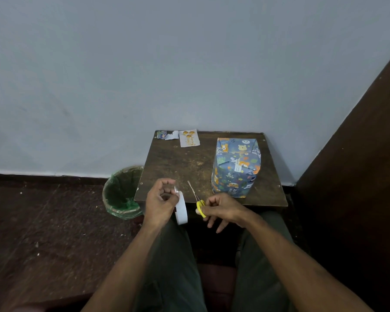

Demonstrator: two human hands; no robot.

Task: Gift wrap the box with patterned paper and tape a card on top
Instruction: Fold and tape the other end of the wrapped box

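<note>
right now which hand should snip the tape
Right. The right hand already holds the yellow scissors, blades pointing at the tape roll that the left hand grips.

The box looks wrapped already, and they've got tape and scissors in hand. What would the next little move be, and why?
Probably snip off the short strip the left hand pinches out from the tape roll, using the yellow-handled scissors held in the right hand. The wrapped box looks done, while the card lies untaped at the far edge of the table.
</note>
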